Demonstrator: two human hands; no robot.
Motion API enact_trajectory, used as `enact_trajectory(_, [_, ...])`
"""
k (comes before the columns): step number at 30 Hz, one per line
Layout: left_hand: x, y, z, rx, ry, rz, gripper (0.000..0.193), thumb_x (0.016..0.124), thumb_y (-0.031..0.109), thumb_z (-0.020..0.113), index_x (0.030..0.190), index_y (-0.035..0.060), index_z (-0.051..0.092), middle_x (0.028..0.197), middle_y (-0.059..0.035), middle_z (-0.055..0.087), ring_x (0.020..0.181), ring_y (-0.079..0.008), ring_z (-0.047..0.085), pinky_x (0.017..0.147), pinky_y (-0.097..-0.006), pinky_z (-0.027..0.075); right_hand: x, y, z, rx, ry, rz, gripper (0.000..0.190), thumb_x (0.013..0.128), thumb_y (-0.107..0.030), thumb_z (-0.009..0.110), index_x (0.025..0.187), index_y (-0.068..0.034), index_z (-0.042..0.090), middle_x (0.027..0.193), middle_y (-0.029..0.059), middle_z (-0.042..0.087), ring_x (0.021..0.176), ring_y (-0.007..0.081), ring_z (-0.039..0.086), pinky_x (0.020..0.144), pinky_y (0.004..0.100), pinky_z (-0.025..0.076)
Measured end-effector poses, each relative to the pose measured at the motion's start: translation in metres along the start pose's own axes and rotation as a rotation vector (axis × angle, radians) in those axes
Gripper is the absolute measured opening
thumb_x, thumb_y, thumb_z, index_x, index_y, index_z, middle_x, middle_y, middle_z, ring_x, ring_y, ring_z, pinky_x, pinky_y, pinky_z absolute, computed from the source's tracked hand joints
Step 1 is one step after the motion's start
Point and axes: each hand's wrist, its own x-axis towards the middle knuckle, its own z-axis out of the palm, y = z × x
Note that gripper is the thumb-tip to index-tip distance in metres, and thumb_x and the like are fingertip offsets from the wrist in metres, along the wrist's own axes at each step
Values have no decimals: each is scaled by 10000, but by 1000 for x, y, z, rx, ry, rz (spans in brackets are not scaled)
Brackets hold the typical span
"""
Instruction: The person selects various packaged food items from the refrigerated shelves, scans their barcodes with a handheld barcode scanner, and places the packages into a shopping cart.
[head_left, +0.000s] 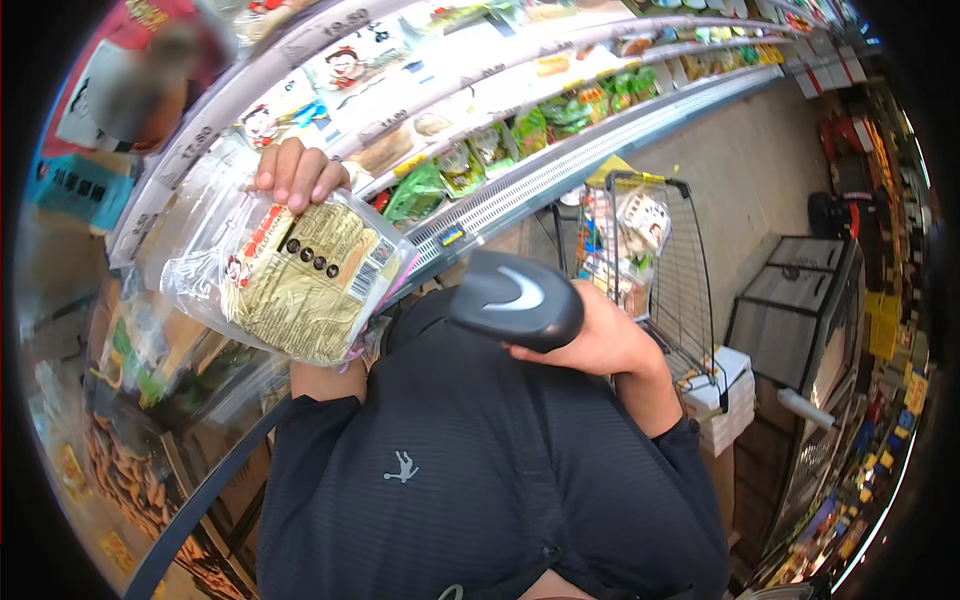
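My left hand (304, 176) grips the top edge of a clear plastic bag of pale yellow, noodle-like food (300, 292). The bag bears printed writing, a cartoon figure and a barcode on the side that faces me. In my right hand (619, 330) is a black handheld barcode scanner (517, 304), its head pointed left toward the bag. A gap separates the scanner from the bag. Behind the left hand runs a lit refrigerated display shelf (420, 97) stocked with packaged foods.
A wire shopping cart (682, 262) with bagged goods stands right of the shelf. Beyond it are a grey cabinet (795, 300) and a stack of white boxes (731, 405). At upper left is a blurred person (142, 82). Loose brown produce (135, 472) fills a bin at lower left.
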Motion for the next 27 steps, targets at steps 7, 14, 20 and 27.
enact_trajectory(7, [-12,-16,-35,-57,50,-64,128,1055,178,536,1052,80,618,888,-23,584,884,-151,615,867,-311,480,6,7,18,-56,62,25,375,773,-124,850,1062,45,681,970,148,740,868,198,692,830,336,529])
enact_trajectory(14, [-4,-33,-36,-57,64,-133,176,1061,219,521,1038,77,621,871,-21,560,886,-157,604,892,-323,477,16,14,25,-57,57,40,413,807,-183,798,1161,-10,671,1014,163,740,953,276,719,858,375,533])
enact_trajectory(20, [-7,-33,-57,-64,89,-185,223,1049,221,475,1027,51,618,844,-35,563,861,-178,589,848,-356,450,19,20,27,-30,116,19,429,801,-204,829,1110,40,659,949,186,726,861,258,695,813,369,528])
enact_trajectory(27, [-70,-61,-103,33,295,-418,249,1040,236,522,1166,31,585,940,-72,542,920,-240,557,898,-399,465,-5,63,21,65,392,18,440,816,-215,815,1137,37,651,953,151,737,899,244,706,859,370,528])
